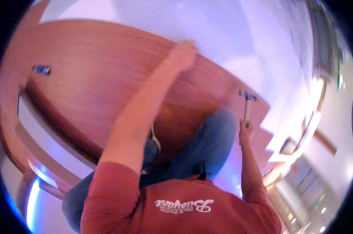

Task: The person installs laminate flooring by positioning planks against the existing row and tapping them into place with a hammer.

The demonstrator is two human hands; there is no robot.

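My right hand [246, 132] is closed around the lower end of the handle of a hammer [247, 111]. The hammer stands nearly upright in the view, its metal head at the top, over the reddish-brown wood surface [118, 50]. Farther forward, my left hand [184, 54] reaches to the border where the wood meets a pale, whitish sheet-like surface [223, 35]. Motion smears its fingers, so their grip does not show. My bent knee in blue jeans [219, 132] is between the two arms.
A small dark blue object [42, 70] lies on the wood at the far left. A long white-faced ledge [47, 128] curves along the left side. At right, the wood ends in a stepped edge [267, 117]. Dark items [324, 43] line the far right.
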